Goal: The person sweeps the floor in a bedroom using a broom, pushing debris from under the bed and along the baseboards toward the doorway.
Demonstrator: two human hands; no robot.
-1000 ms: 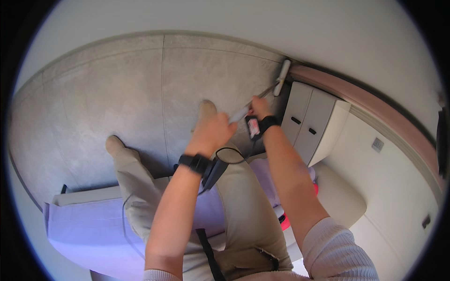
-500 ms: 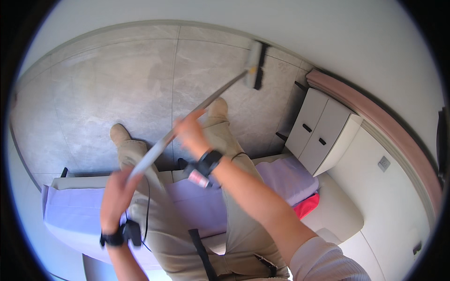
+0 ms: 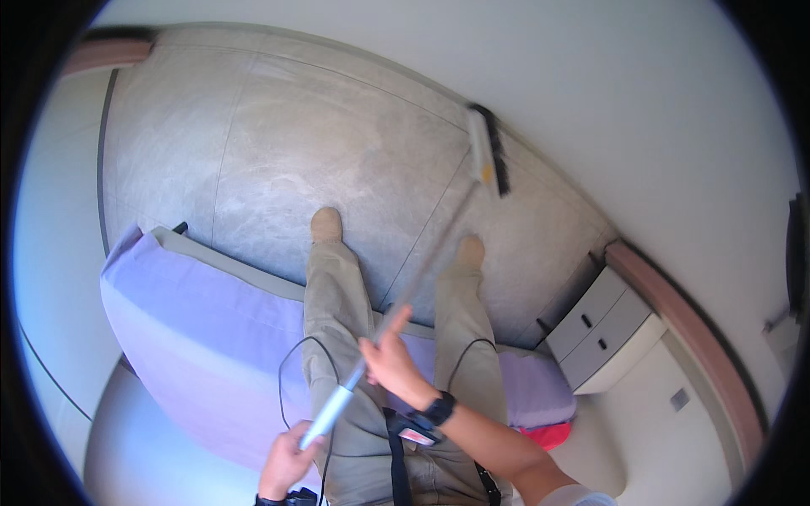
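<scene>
A broom with a long, slim handle [image 3: 430, 253] runs up and to the right from my hands. Its white head [image 3: 482, 148], edged with dark bristles, rests on the floor close to the far wall. My left hand [image 3: 289, 460] is closed around the pale blue grip [image 3: 329, 413] at the handle's near end. Further along the shaft my right hand [image 3: 390, 358] is wrapped round it, one finger stretched out along the handle. Black straps with small devices sit on both wrists.
Grey floor tiles [image 3: 278, 126] spread ahead, bounded by a pale wall [image 3: 574, 84]. Behind my legs stands a bench-like seat with a lavender cover [image 3: 202, 312]. A small two-drawer cabinet [image 3: 595, 329] is at the right. Black cables [image 3: 287, 358] loop by my legs.
My view has turned, and both hands sit lower and further right in it. The broom head has shifted slightly right and down along the wall, still gripped by both hands.
</scene>
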